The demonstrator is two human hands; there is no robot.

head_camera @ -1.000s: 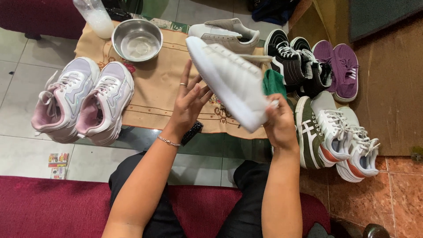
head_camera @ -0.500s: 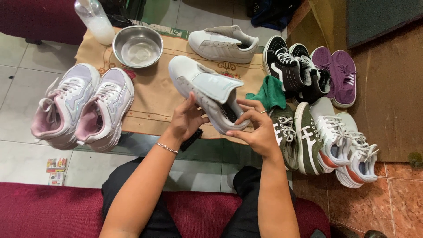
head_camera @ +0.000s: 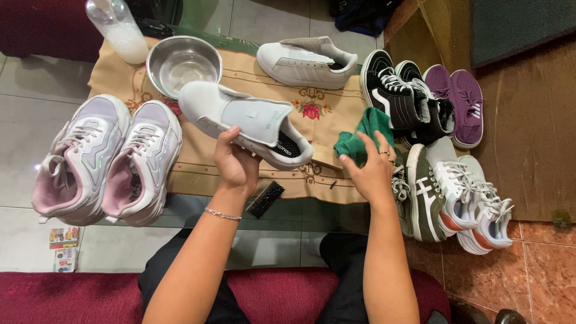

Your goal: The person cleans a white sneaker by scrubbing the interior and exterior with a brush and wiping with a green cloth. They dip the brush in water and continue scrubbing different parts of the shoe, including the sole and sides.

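white laceless sneaker (head_camera: 246, 122) in left hand (head_camera: 236, 163); tongue raised

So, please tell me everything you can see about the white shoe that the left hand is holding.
The white shoe is a low sneaker that looks like smooth leather, with no laces threaded and its pale tongue lying flat and exposed. A dark insole shows at the heel opening. It is tilted, toe towards the metal bowl, heel towards the green cloth. The left hand grips its side from below, holding it above the embroidered beige mat. The right hand does not touch it.
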